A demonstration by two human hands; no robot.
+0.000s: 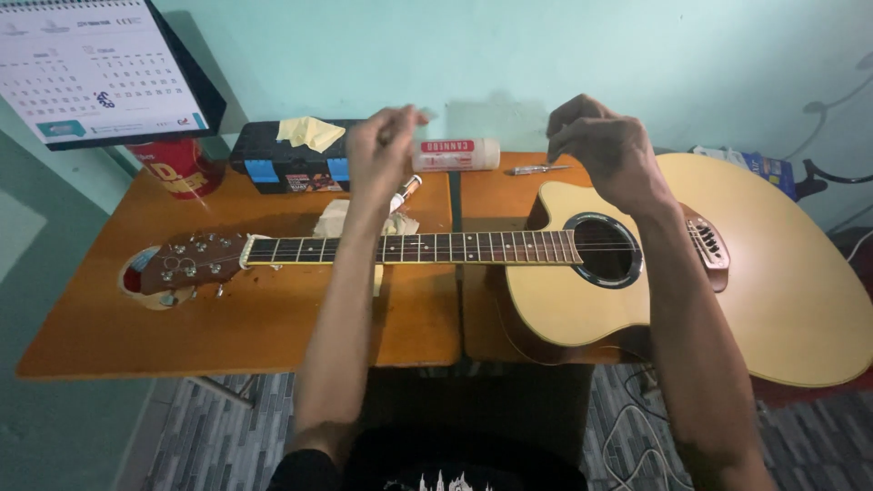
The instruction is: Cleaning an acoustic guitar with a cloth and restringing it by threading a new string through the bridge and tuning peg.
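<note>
An acoustic guitar [546,291] with a pale body lies flat across two wooden tables [255,318], headstock [186,261] to the left. My left hand [382,150] is raised above the fretboard, fingers pinched together and blurred. My right hand [609,150] hovers over the sound hole [605,250], its fingertips also pinched. Neither hand touches the guitar. I cannot make out anything thin held between the fingers.
Behind the neck lie a white tube with a red label [455,155], a small screwdriver [536,169], a black box [291,162] with a yellow cloth [311,132], and a red cup [182,166]. A desk calendar [95,68] stands far left. A tape roll [136,284] sits under the headstock.
</note>
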